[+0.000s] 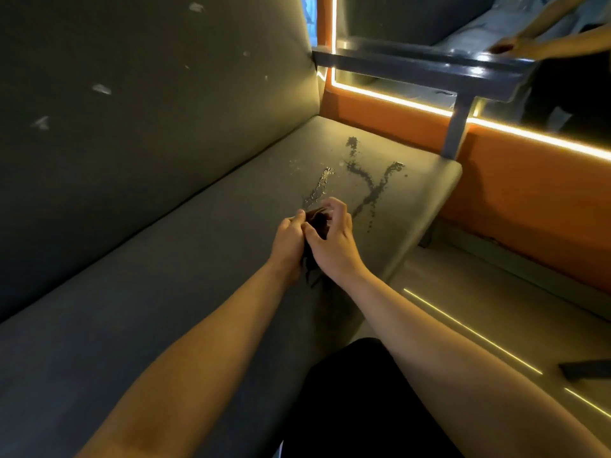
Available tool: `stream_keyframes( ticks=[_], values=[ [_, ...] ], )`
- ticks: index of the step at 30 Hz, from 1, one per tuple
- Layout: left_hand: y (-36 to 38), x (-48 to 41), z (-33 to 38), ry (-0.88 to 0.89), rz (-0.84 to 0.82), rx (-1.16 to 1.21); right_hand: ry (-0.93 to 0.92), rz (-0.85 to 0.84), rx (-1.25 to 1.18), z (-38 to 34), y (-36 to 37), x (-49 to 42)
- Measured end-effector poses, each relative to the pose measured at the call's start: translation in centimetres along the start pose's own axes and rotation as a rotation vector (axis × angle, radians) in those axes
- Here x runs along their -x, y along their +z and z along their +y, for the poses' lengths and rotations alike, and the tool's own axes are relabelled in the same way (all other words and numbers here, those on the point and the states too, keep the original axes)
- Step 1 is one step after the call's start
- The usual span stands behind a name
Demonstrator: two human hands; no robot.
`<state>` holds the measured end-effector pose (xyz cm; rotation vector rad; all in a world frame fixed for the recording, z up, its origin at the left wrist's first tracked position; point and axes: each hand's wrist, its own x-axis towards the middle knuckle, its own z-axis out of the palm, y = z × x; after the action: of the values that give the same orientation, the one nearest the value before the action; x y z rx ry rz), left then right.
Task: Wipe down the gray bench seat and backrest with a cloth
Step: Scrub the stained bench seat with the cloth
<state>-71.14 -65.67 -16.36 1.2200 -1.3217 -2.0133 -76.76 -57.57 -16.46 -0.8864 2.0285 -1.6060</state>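
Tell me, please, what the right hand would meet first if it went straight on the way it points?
Probably the wet streak on the bench seat: the right hand, holding the cloth with the left hand, points that way. Its height above the seat is unclear.

Venue booth, gray bench (165,276), LED-lit orange wall (512,180)

Dark bunched cloth (317,223), wet-streaked gray seat (165,276)
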Motion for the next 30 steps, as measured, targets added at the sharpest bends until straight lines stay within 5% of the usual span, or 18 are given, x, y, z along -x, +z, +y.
stream_keyframes(
  ticks=[4, 10, 15, 22, 30],
  values=[
    [1.1, 0.4, -0.5, 0.079, -0.031, -0.107, -0.079, -0.094, 0.13, 0.9, -1.8, 0.6],
    [-1.1, -2.8, -1.7, 0.505, 0.102, -0.876, -0.067, 0.262, 0.471, 3.8, -5.2, -0.7],
    [-0.9, -3.8, -4.3, 0.492, 0.092, -1.391, -0.194, -0.166, 0.639, 4.5, -2.4, -1.2],
    [-0.9, -3.5, -4.7, 0.495, 0.085, -1.474, -0.339, -0.259, 0.746, 6.0, -3.1, -3.7],
    [-0.7, -3.3, -4.9, 0.486, 0.088, -1.431, -0.009, 0.09, 0.825, 6.6, -5.5, -7.5]
  ],
)
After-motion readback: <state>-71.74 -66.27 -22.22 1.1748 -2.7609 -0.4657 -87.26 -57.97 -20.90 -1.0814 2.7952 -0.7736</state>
